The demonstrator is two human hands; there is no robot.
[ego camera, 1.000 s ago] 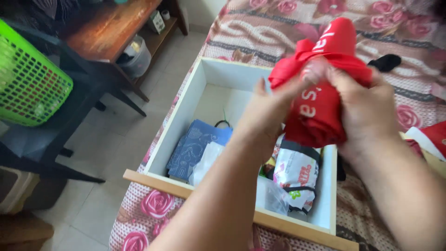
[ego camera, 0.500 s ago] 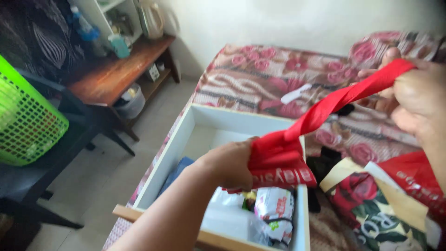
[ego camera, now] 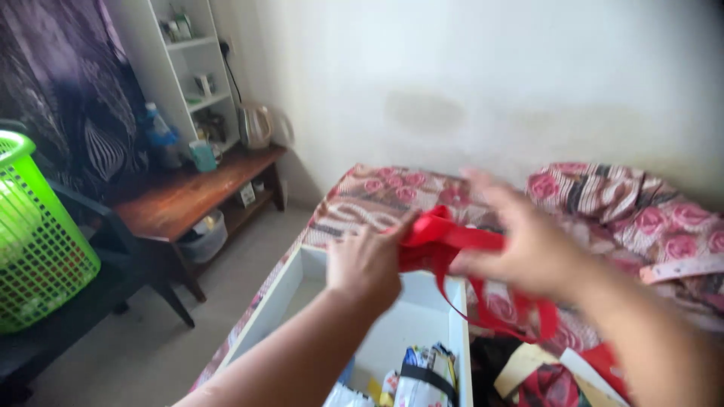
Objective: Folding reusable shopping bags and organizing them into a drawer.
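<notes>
My left hand [ego camera: 365, 262] and my right hand [ego camera: 523, 246] hold a red fabric bag [ego camera: 441, 243] between them, above a white drawer [ego camera: 290, 296] that lies on the bed. The left hand clutches the bunched body of the bag. My right hand grips the strip next to it, and a red handle loop [ego camera: 520, 320] hangs down below that hand. Both hands are blurred by motion. Inside the drawer I see folded printed plastic bags [ego camera: 422, 377] at its near end.
The bed has a rose-patterned cover [ego camera: 377, 192] and a matching pillow [ego camera: 611, 188]. A wooden side table [ego camera: 188, 197] with a kettle [ego camera: 255, 124] stands at left, a green laundry basket [ego camera: 34, 234] on a dark chair beside it. More bags [ego camera: 543, 377] lie right of the drawer.
My hands have come together, bunching the red bag that was stretched out between them. The view has tilted up, showing the wall and shelves.
</notes>
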